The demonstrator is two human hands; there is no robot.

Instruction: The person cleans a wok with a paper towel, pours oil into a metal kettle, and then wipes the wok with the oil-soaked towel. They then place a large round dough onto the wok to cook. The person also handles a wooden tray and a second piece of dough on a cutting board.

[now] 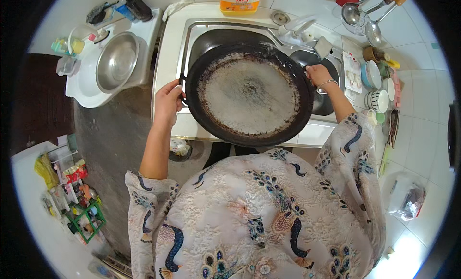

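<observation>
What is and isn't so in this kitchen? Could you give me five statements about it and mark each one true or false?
1. The left hand and right hand hold the wide dark pan at opposite sides. True.
2. The steel bowl is to the right of the sink. False: the bowl is to the left, at the white basin.
3. Metal ladles are at the upper right of the view. True.
4. The yellow container stands on the floor. False: it stands behind the sink.
5. The person's pale garment is patterned with birds. True.
</observation>
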